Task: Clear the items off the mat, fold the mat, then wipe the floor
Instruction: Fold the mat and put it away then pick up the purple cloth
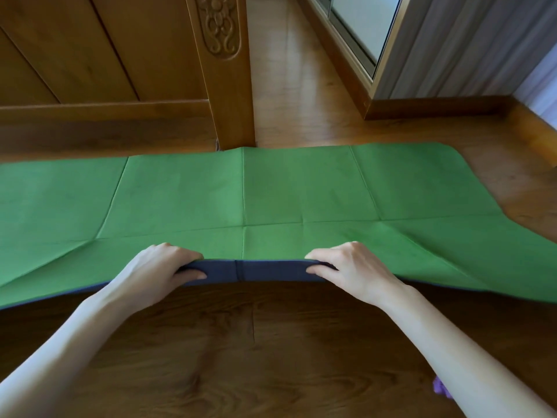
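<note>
A person's left hand [162,267] and right hand [349,267] grip the near edge of a green mat [271,191] at the lower middle of the frame, fingers curled over the top and thumbs tucked beneath, lifting that edge so its dark blue underside [256,271] turns up between them. The mat stretches across the centre of the frame from the left border to its rounded corner at the right, lying on the wooden floor [241,342] with its far edge just beside a carved wooden post [220,70] at upper centre. Nothing rests on the green surface, so the clearing step looks finished and folding appears to be under way. Crease lines divide the mat into panels; the next move would seem to call for carrying the raised edge forward to meet the far edge along the lengthwise crease, both hands level so the halves align. A small purple object [441,389] at lower right, possibly the wiping cloth, is too cropped to identify.
</note>
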`<state>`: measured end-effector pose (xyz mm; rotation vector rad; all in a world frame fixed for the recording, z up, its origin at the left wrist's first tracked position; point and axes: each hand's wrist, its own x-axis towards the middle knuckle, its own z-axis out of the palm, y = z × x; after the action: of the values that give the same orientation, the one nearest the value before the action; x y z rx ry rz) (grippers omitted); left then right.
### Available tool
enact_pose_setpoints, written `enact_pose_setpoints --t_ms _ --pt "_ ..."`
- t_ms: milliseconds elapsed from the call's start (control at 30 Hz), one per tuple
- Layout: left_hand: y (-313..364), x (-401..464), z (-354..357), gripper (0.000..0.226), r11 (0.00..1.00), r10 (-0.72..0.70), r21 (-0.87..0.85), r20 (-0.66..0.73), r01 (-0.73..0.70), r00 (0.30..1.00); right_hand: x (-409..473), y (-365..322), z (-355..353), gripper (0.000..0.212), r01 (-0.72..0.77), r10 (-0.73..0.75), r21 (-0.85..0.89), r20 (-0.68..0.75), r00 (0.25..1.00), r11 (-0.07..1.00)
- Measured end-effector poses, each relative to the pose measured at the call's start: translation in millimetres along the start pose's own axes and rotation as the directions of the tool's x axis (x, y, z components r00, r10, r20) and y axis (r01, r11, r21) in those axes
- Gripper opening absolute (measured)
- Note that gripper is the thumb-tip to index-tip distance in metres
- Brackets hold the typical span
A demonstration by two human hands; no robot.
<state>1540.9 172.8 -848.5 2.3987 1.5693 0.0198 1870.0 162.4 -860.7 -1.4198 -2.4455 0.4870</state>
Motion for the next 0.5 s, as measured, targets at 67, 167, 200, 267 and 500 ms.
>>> enact_pose_setpoints --t_ms 67,167,200,267,500 --pt "1 0 -7 0.028 0.999 0.032 -0.046 0.063 -0.029 0.998 -2 -1 -10 0.015 -0.059 0.056 0.043 0.057 0.997 0.997" --pt "4 0 -20 0.032 0.989 0.091 -0.13 0.145 -0.073 0.985 -4 -4 -24 0.015 -0.121 0.099 0.14 0.152 0.983 0.983" --pt "5 0 -25 0.029 0.986 0.096 -0.153 0.17 -0.07 0.981 -4 -5 -29 0.014 -0.13 0.101 0.16 0.178 0.979 0.979" --pt "8 -1 -33 0.026 0.979 0.096 -0.198 0.222 -0.052 0.97 -2 -9 -39 0.011 -0.141 0.1 0.183 0.216 0.971 0.973" --pt "12 15 -50 0.019 0.996 0.083 -0.03 0.091 -0.081 0.992 7 -11 -54 0.014 -0.124 0.107 0.146 0.119 0.987 0.982"
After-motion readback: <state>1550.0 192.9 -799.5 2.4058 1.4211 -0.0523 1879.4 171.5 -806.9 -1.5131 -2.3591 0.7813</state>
